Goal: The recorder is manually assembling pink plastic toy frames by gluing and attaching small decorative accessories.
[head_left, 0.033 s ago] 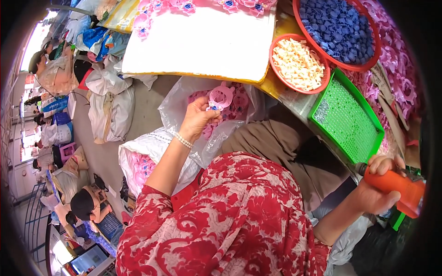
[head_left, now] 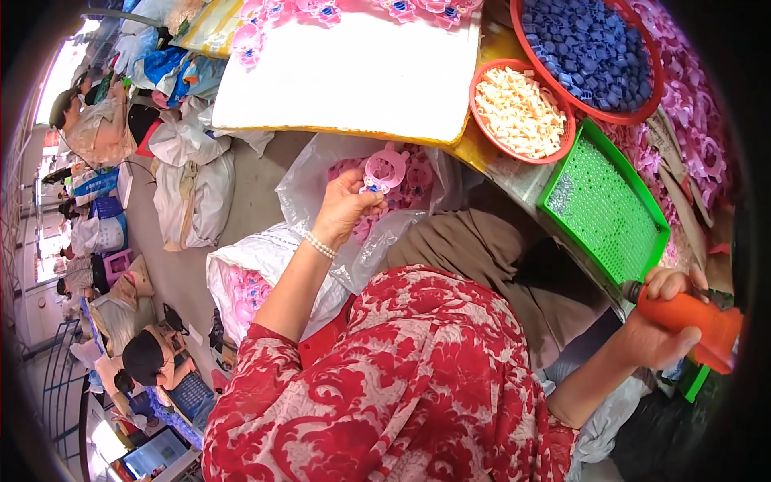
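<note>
My left hand (head_left: 351, 207) pinches a pink plastic ring-shaped piece (head_left: 386, 166) with small ear-like bumps and a blue part at its lower end. It is above a clear plastic bag (head_left: 305, 173) holding several similar pink pieces (head_left: 418, 181). At the far right, my right hand (head_left: 654, 329) wraps round an orange power tool (head_left: 691, 317) with a dark nose, which looks like an electric screwdriver. The tool's nose points left, close to the near corner of a green perforated tray (head_left: 604, 201). Small silvery bits (head_left: 562, 193) lie in that tray.
Pink pieces with blue parts (head_left: 325, 11) line the far edge of a white board (head_left: 345, 80). Red baskets hold cream pieces (head_left: 520, 112) and blue pieces (head_left: 586, 52). A pink heap (head_left: 683, 96) lies far right. White sacks (head_left: 189, 193) and other people (head_left: 152, 357) are at left.
My right hand and the orange power tool have shifted up very slightly. My left hand and the pink piece look unmoved.
</note>
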`<state>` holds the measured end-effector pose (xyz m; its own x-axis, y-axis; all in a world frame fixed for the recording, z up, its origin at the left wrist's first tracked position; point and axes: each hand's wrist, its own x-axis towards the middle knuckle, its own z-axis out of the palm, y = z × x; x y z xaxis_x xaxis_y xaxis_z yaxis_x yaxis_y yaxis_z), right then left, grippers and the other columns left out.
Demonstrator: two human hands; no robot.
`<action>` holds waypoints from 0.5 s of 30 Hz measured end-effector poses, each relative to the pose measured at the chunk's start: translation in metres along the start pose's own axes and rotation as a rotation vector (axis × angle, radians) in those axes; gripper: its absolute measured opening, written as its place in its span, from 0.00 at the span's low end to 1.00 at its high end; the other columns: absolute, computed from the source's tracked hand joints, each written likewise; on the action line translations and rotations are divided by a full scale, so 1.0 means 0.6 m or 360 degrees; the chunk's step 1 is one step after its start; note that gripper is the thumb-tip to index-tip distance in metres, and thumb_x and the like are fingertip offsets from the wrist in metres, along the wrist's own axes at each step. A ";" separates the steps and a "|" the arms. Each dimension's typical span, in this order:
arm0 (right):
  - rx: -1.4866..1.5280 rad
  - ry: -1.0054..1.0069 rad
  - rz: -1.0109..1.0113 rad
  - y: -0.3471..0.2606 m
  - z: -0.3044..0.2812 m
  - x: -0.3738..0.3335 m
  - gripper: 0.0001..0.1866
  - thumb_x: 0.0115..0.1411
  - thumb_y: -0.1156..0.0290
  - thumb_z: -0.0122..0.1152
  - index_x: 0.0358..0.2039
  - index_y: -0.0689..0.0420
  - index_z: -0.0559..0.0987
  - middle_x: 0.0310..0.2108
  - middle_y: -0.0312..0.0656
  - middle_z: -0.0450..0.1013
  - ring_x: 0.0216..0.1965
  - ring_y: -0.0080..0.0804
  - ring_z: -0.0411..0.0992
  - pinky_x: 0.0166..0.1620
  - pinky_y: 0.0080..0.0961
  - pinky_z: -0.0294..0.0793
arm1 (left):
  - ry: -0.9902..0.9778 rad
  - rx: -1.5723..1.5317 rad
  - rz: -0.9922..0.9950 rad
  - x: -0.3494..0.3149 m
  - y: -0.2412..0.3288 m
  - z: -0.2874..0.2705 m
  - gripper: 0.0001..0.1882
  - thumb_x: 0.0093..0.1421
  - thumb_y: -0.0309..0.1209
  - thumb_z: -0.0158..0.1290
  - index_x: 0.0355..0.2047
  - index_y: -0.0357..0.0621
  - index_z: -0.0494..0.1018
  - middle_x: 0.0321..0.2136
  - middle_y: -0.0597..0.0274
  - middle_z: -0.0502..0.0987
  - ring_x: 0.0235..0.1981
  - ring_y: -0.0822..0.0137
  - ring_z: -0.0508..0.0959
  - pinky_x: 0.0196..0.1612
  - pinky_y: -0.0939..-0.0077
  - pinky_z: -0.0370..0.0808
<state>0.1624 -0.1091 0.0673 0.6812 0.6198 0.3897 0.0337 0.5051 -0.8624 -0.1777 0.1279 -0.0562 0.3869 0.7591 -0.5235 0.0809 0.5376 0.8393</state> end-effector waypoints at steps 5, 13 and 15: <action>-0.0243 0.0238 0.0045 0.007 -0.011 0.024 0.39 0.55 0.43 0.50 0.49 0.69 0.60 0.26 0.39 0.61 0.29 0.30 0.59 0.42 0.30 0.59 | 0.0003 0.0004 0.0010 0.005 -0.004 -0.003 0.17 0.50 0.19 0.55 0.42 0.35 0.69 0.24 0.62 0.76 0.22 0.74 0.77 0.25 0.85 0.74; -0.0357 0.0274 0.0031 0.023 -0.005 0.050 0.39 0.56 0.44 0.51 0.50 0.71 0.58 0.26 0.43 0.64 0.29 0.31 0.61 0.41 0.29 0.61 | 0.0503 0.1620 0.0760 0.014 -0.033 -0.039 0.36 0.46 0.35 0.62 0.52 0.32 0.60 0.45 0.44 0.68 0.49 0.52 0.69 0.51 0.64 0.69; -0.0377 0.0270 0.0003 0.025 -0.006 0.046 0.37 0.57 0.46 0.51 0.50 0.70 0.58 0.27 0.42 0.63 0.29 0.30 0.60 0.41 0.29 0.61 | 0.0732 0.1847 0.0900 0.007 -0.036 -0.034 0.35 0.44 0.38 0.62 0.51 0.35 0.63 0.45 0.47 0.69 0.48 0.55 0.69 0.52 0.64 0.65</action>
<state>0.1846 -0.0865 0.0640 0.7934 0.5010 0.3457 0.1886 0.3376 -0.9222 -0.1967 0.1271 -0.0798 0.3053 0.9449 0.1183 0.8191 -0.3240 0.4735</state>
